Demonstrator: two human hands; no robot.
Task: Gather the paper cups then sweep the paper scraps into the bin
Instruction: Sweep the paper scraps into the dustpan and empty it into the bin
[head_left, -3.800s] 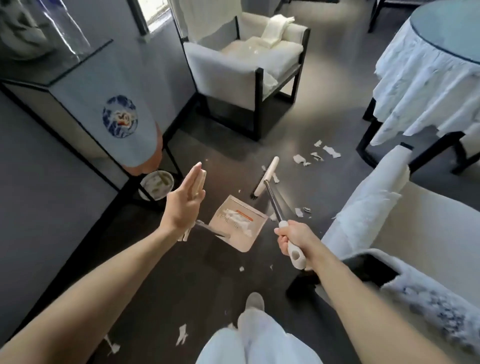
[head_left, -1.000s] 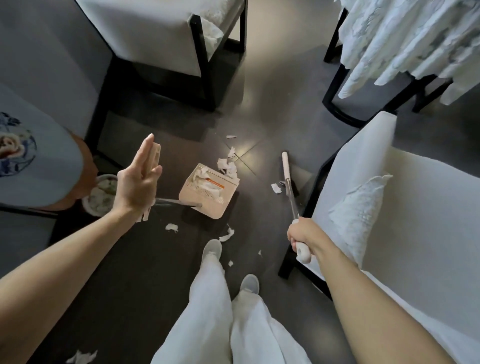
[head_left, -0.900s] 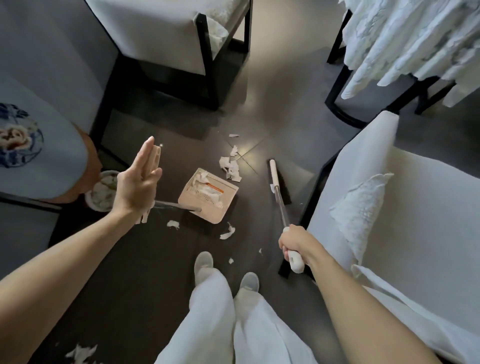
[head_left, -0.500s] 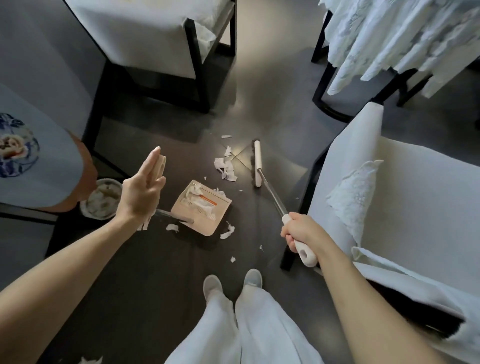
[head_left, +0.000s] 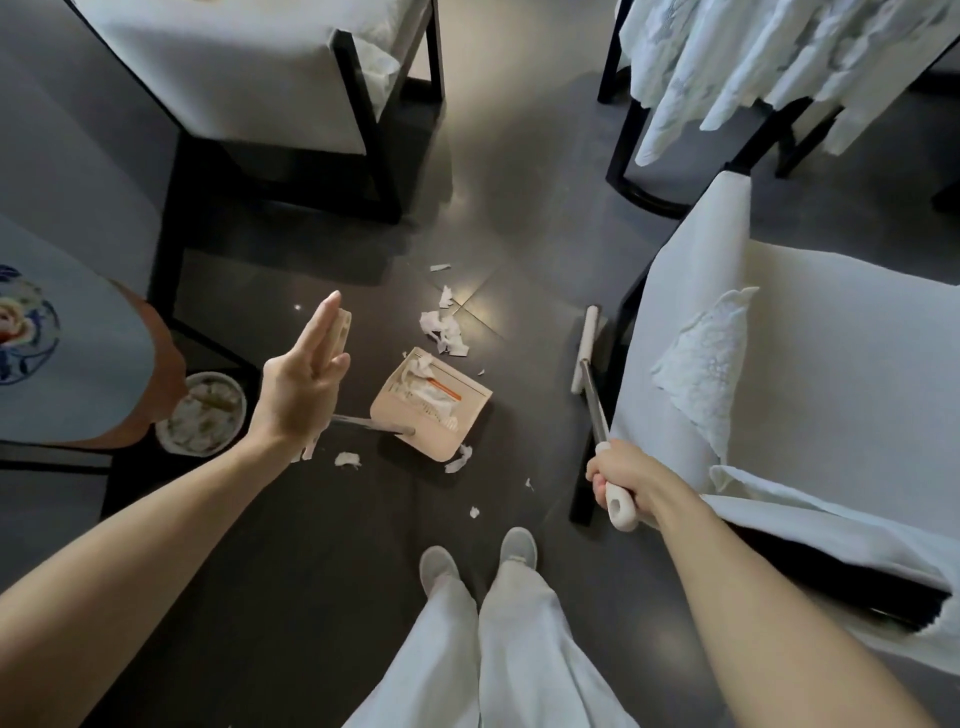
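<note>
Floor: dark grey tiled floor (head_left: 311, 545) between white-covered furniture.
Left hand (head_left: 298, 384): held upright, fingers straight and together, laid flat against the top of the dustpan's beige handle; nothing is wrapped by the fingers.
Dustpan: beige plastic long-handled dustpan (head_left: 434, 402), set on the floor on a thin metal shaft, with paper lying inside it.
Scraps: torn white paper scraps (head_left: 441, 330) are heaped just beyond the pan's mouth; smaller bits are scattered near its rear edge.
Right hand (head_left: 621, 480): fingers are curled tightly round the broom's white grip.
Broom: metal-shafted broom with a cream head (head_left: 584, 348); the head is down at the floor, just beside the black leg of a white-covered chair (head_left: 779, 364), apart from the heap.
Bin: small round white bin (head_left: 200, 413), filled with paper, is seen left of the pan, under a pale blue cloth with a floral emblem (head_left: 67, 364).
</note>
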